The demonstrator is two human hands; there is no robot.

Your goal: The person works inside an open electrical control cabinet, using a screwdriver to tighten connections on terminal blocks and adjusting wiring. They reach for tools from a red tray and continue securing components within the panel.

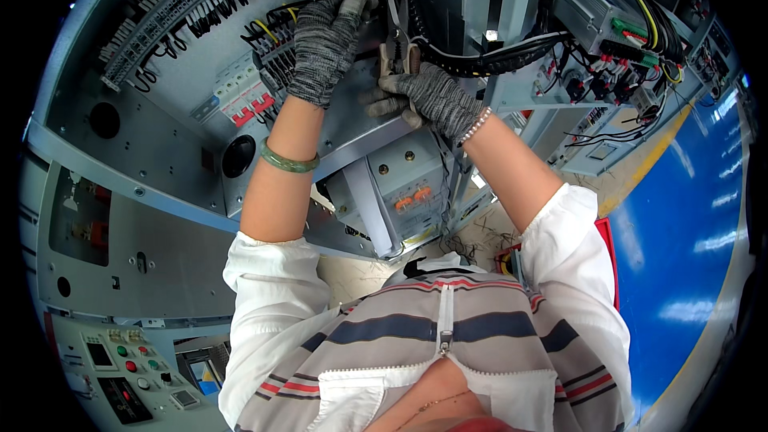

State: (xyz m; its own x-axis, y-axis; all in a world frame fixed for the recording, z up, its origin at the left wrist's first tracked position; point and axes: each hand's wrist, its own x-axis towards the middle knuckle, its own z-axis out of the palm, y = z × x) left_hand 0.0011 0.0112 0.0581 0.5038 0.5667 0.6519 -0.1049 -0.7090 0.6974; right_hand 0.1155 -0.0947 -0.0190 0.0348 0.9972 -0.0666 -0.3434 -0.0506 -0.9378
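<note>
Inside the open grey metal cabinet (148,156), the flat grey mounting plate (206,66) bears a long grey terminal strip (172,26), apparently largely wired, and white red-levered breakers (238,96); work seems left near the plate's right edge, where the grey-gloved left hand (328,48) curls, its grip hidden, and the grey-gloved right hand (424,92) clasps steel-bladed cutters (396,37).
</note>
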